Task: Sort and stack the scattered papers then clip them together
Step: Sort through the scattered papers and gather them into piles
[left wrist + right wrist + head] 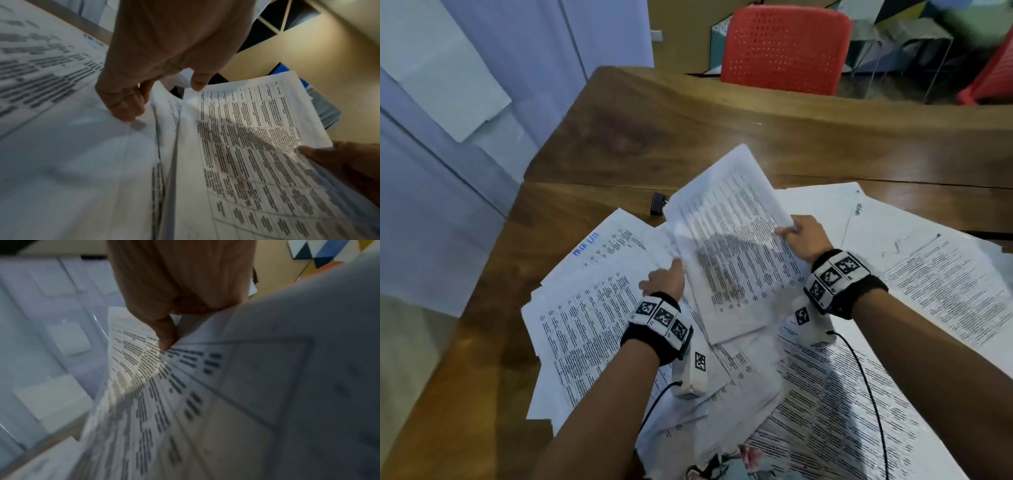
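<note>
We are mid-gathering: our right hand (800, 236) pinches a raised printed sheet (736, 240) by its right edge, our left hand (664, 281) curls its grip on the sheet's left edge. Loose papers (592, 325) cover the counter (688, 137). Next we likely square the sheets; the clip (656, 202) lies far-left.

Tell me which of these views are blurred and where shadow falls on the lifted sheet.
Head view: mostly sharp, a hand-shaped shadow across the lifted sheet, held by the right hand. Left wrist view: lower papers smeared, a shadow band crossing the sheet. Right wrist view: heavily blurred and dim.
</note>
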Demonstrator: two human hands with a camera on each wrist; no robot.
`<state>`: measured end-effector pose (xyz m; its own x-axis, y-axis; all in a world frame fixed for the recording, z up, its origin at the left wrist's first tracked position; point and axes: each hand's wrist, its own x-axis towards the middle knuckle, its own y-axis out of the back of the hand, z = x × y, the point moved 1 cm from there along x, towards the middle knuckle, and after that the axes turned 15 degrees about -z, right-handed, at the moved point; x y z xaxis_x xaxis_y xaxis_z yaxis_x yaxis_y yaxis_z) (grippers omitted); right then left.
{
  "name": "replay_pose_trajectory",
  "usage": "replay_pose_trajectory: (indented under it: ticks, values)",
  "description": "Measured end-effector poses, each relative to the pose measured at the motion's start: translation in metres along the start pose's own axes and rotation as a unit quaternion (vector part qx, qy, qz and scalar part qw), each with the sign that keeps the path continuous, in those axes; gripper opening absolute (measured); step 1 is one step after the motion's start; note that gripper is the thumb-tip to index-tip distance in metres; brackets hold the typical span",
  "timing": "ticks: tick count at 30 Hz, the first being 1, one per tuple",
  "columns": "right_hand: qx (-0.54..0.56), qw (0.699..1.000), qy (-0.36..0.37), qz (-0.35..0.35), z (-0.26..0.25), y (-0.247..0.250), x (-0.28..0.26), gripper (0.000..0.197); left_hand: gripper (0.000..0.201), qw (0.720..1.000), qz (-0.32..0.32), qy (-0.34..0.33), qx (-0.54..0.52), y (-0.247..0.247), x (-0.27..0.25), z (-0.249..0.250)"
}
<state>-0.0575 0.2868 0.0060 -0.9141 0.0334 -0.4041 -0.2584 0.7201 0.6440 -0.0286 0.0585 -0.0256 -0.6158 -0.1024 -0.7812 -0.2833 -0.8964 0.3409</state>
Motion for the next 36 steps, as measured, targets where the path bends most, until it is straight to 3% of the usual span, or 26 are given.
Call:
replay_pose_trajectory:
  ticks: [4, 7, 11, 14, 19, 20, 22, 25, 27, 28, 32, 34, 36]
  values:
    - [-0.043, 0.995, -0.072, -0.060, 0.024, -0.023, 0.019, 0.030, 0.078, 0.999, 0.008, 0.041, -0.004, -0.005, 0.006, -0.001]
    - [-0.048, 0.988, -0.134, -0.054, 0.034, -0.038, 0.021, 0.044, 0.076, 0.999, -0.037, 0.035, -0.012, -0.006, 0.008, 0.008]
    - [-0.076, 0.988, -0.124, -0.047, 0.039, -0.043, 0.016, 0.041, 0.069, 0.994, -0.056, -0.075, -0.061, -0.017, 0.007, 0.016]
    - [-0.087, 0.987, -0.129, -0.034, 0.040, -0.040, 0.008, 0.053, 0.061, 0.984, -0.046, -0.170, -0.012, -0.023, -0.007, 0.019]
    - [0.085, 0.993, -0.073, 0.034, 0.028, -0.020, -0.001, 0.073, 0.035, 0.943, -0.074, -0.313, -0.089, 0.002, -0.029, 0.028]
    - [0.169, 0.984, -0.048, 0.026, 0.023, -0.016, -0.003, 0.072, 0.031, 0.934, -0.088, -0.324, -0.122, 0.011, -0.035, 0.027]
    - [0.308, 0.951, 0.001, -0.016, 0.005, -0.013, -0.011, 0.051, 0.023, 0.916, -0.090, -0.337, -0.197, 0.030, -0.041, 0.023]
    - [0.302, 0.945, 0.098, -0.080, -0.025, -0.023, -0.023, 0.025, 0.019, 0.893, -0.034, -0.313, -0.321, 0.055, -0.041, 0.008]
    - [0.268, 0.947, 0.136, -0.111, -0.043, -0.038, -0.031, 0.006, 0.036, 0.897, 0.042, -0.287, -0.333, 0.068, -0.041, -0.005]
    - [0.240, 0.952, 0.142, -0.128, -0.050, -0.049, -0.034, 0.006, 0.044, 0.907, 0.082, -0.261, -0.321, 0.073, -0.041, -0.013]
    - [0.110, 0.976, 0.083, -0.170, -0.060, -0.105, -0.045, 0.022, 0.059, 0.953, 0.172, -0.096, -0.232, 0.089, -0.038, -0.053]
    - [0.034, 0.978, 0.027, -0.203, -0.058, -0.136, -0.048, 0.044, 0.056, 0.973, 0.183, -0.025, -0.141, 0.096, -0.034, -0.072]
    - [-0.056, 0.971, 0.000, -0.232, -0.060, -0.161, -0.057, 0.053, 0.051, 0.985, 0.165, 0.042, -0.042, 0.100, -0.029, -0.089]
